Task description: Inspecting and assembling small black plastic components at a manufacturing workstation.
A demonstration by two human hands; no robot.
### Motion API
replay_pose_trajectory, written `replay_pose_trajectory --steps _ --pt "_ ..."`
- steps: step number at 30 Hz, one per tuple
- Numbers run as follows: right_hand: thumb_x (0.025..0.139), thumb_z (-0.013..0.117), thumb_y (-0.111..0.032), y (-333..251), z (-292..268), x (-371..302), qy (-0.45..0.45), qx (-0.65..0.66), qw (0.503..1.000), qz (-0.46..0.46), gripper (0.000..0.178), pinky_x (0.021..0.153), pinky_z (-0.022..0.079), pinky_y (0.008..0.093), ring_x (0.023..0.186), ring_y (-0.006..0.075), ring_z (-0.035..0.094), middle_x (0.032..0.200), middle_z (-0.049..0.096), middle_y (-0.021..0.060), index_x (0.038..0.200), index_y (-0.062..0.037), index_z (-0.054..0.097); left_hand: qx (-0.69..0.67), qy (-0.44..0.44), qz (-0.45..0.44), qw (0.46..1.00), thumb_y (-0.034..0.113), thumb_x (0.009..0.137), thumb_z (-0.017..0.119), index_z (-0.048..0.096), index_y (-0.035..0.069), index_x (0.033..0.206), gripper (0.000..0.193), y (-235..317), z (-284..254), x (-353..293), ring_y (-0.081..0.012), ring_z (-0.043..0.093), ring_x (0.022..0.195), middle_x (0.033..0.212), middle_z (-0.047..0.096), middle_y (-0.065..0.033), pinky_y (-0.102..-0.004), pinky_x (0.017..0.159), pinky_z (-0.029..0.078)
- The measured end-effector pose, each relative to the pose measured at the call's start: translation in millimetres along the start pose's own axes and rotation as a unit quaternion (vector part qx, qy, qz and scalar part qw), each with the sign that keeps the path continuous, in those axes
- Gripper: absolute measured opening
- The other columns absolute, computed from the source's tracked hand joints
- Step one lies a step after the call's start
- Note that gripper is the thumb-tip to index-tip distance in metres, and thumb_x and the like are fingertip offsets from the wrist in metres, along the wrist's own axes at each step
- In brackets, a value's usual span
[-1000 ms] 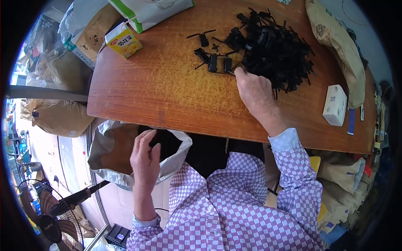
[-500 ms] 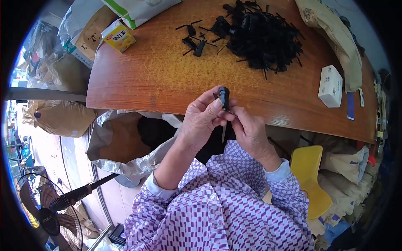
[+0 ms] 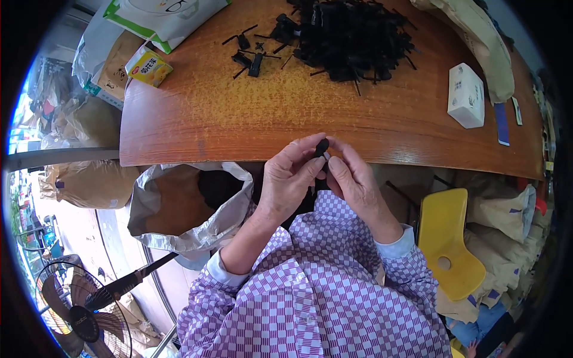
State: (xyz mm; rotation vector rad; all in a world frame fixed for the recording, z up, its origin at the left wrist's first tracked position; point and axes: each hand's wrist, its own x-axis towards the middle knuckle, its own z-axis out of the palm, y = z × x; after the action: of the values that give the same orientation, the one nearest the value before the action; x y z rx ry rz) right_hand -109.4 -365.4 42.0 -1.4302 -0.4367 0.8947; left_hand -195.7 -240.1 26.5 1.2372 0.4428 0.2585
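Note:
Pinched between my two hands is a small black plastic part (image 3: 322, 147), held just off the table's near edge. My left hand (image 3: 285, 180) is closed round its left side with thumb and fingertips. From the other side the closed fingers of my right hand (image 3: 357, 184) meet it, so most of the part is hidden. Farther off lies a large heap of similar black parts (image 3: 355, 45), with thin stems sticking out. A few loose black pieces (image 3: 255, 64) lie left of the heap.
The brown wooden table (image 3: 197, 128) has a yellow drink carton (image 3: 148, 67) at left and a white box (image 3: 466, 96) at right. Below are an open sack (image 3: 191, 238), a fan (image 3: 83, 322) and a yellow chair (image 3: 443, 235). Brown paper sacks (image 3: 495, 206) stand at right.
The black part has turned and now shows less between my fingers. My right hand has risen closer to my left. A thin pale strip that hung below is out of sight. The view has shifted.

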Motion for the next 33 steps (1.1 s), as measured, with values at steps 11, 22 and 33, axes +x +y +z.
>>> replay_pose_trajectory --steps 11,22,33 --pt "0.098 0.046 -0.016 18 8 11 0.006 0.033 0.999 -0.008 0.031 0.05 0.034 0.0165 0.058 0.0016 0.041 0.073 0.048 -0.0038 0.126 -0.0035 0.046 0.164 0.047 0.094 0.981 -0.004 0.083 0.061 0.06 0.003 0.117 0.035 -8 -1 4 -0.0073 0.059 0.076 0.091 0.065 -0.0062 -0.0217 0.067 0.049" --pt "0.097 0.049 -0.019 17 0 20 -0.066 0.064 0.995 0.031 0.03 0.052 0.035 0.0166 0.06 0.0018 0.042 0.071 0.046 -0.0038 0.124 -0.0055 0.047 0.398 0.044 0.2 0.894 -0.003 0.084 0.056 0.055 0.003 0.114 0.03 3 -5 7 -0.0252 0.065 0.07 0.092 0.065 -0.0137 -0.0309 0.059 0.052" --pt "0.094 0.054 -0.013 12 -15 15 -0.048 0.118 0.989 -0.069 0.015 0.042 0.035 0.0142 0.055 0.0002 0.046 0.083 0.057 -0.0002 0.106 -0.0037 0.054 -0.156 -0.004 -0.036 0.987 0.009 0.096 0.046 0.041 0.007 0.128 0.032 20 -16 6 -0.0151 0.063 0.071 0.096 0.063 -0.0138 -0.0185 0.056 0.048"
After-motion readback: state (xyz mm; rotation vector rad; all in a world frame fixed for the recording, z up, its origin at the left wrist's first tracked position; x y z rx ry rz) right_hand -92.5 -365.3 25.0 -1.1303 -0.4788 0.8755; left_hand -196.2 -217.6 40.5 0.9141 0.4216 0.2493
